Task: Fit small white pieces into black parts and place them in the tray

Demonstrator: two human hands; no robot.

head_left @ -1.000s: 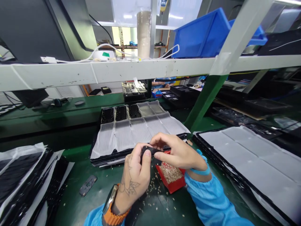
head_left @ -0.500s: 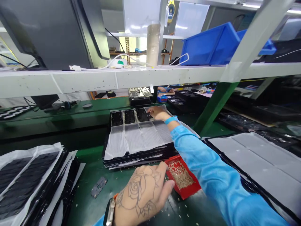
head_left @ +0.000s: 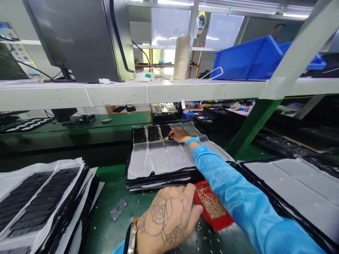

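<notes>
The right hand (head_left: 179,134) was at the parts (head_left: 153,134) in the tray (head_left: 128,181) at twelve o'clock, its grip impossible to tell, while the loosely spread left hand (head_left: 169,218) at six, if moved carelessly, could spill the box (head_left: 222,223).

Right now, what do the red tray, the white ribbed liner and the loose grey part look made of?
Red tray: likely plastic, satin; smooth, evenly coloured wall.
White ribbed liner: probably thin film or foam sheet, matte; fine ribs, soft creases.
Loose grey part: plastic or coated metal, can't tell; dull finish, little glare.
</notes>
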